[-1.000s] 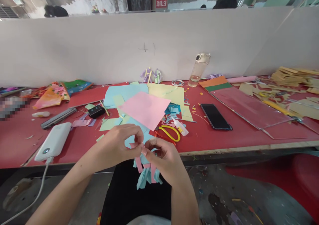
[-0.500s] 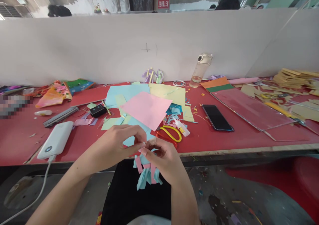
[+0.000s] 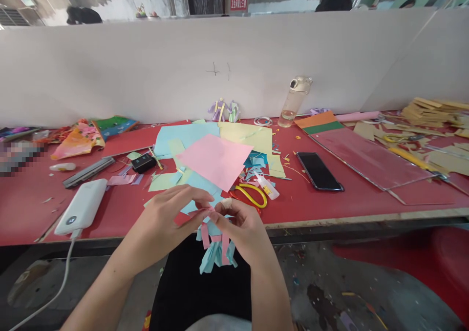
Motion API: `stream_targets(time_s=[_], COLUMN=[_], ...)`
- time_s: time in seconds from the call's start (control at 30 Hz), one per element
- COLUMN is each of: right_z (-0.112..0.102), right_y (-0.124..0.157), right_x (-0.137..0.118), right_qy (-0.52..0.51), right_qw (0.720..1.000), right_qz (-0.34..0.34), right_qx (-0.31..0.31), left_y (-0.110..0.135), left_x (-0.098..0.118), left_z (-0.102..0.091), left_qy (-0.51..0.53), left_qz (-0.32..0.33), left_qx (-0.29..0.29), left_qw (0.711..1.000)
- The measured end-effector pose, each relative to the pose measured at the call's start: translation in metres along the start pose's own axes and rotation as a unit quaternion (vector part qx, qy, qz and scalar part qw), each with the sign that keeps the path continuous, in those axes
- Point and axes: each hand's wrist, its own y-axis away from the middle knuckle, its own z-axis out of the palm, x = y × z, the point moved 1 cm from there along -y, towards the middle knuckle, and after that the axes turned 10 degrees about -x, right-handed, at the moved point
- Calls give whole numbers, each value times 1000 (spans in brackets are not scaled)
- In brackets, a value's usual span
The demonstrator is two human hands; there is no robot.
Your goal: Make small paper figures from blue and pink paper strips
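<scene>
A small paper doll (image 3: 213,254) in light blue and pink hangs between my hands, just past the table's front edge. My right hand (image 3: 242,228) grips its upper part with thumb and bent fingers; one finger has a pale wrap. My left hand (image 3: 174,211) pinches a bit of pink paper (image 3: 210,211) at the doll's top, thumb against fingertips. The fingers hide most of that top. On the table just beyond lie a pink paper sheet (image 3: 216,160), yellow-handled scissors (image 3: 252,196) and a small white glue bottle (image 3: 268,187).
On the red table (image 3: 286,209) lie a phone (image 3: 318,171), a white power bank (image 3: 82,206) with a cable, and paper scraps. A water bottle (image 3: 293,104) and two small paper figures (image 3: 220,110) stand by the white partition (image 3: 146,67). Cut card strips (image 3: 432,113) pile at right.
My left fingers have closed in over the pink bit and shifted slightly at the doll's top. The doll sits slightly higher in view. The table's things have not moved.
</scene>
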Motion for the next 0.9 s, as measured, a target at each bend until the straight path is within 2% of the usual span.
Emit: stream_targets(time_s=[0.07,0.17,0.23,0.37,0.53,0.73,0.9], right_z=[0,1,1,0,-1,1,0], right_y=[0,-1,-2,-2,-1,2,2], right_x=[0,1,1,3,4,-1,0], right_qy=[3,-3,-11,-15,-12,-21,-24], right_qw=[1000,1000,1000,1000,1000,1000,999], right_qz=[-7,-6,-8,-11,-4,-1,-5], right_qx=[-7,-13,-12,-5,-10,-17,-20], left_y=[2,5,5,4,2,-2,-2], left_x=[5,9,9,6,8,-3,-8], left_z=[1,3,4,3,1,-2,-13], left_qy=[-70,-163,-176,-116,-67,47,55], left_qz=[55,150,176,131,136,48,68], left_qx=[33,85,108,109,73,10,-37], left_qw=[995,972,963,979,986,998,995])
